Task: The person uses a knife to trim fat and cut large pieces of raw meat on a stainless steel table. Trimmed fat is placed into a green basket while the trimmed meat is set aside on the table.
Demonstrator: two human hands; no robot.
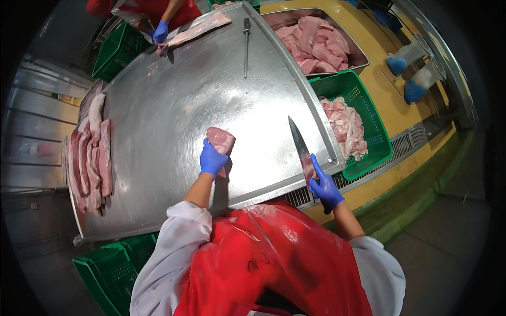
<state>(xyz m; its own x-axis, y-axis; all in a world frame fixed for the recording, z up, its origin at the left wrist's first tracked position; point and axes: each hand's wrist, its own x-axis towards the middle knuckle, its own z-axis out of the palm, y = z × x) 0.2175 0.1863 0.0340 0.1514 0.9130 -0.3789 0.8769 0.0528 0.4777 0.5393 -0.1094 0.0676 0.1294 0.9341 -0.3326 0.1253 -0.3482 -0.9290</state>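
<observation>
Near the middle of the near edge of the metal counter (pixel 158 131), a pink, thick slab of raw meat (pixel 221 138) is gripped by the blue-gloved left hand (pixel 213 159), seemingly so that it is steadied from the left, away from the blade. By the near right corner, a long, tapered steel knife (pixel 299 139) is held in the closed, blue-gloved right hand (pixel 328 192), its tip pointed toward the far edge, presumably for safe clearance. Along the left edge, long pink meat strips (pixel 89 158) are laid together, probably to be kept out of the way.
</observation>
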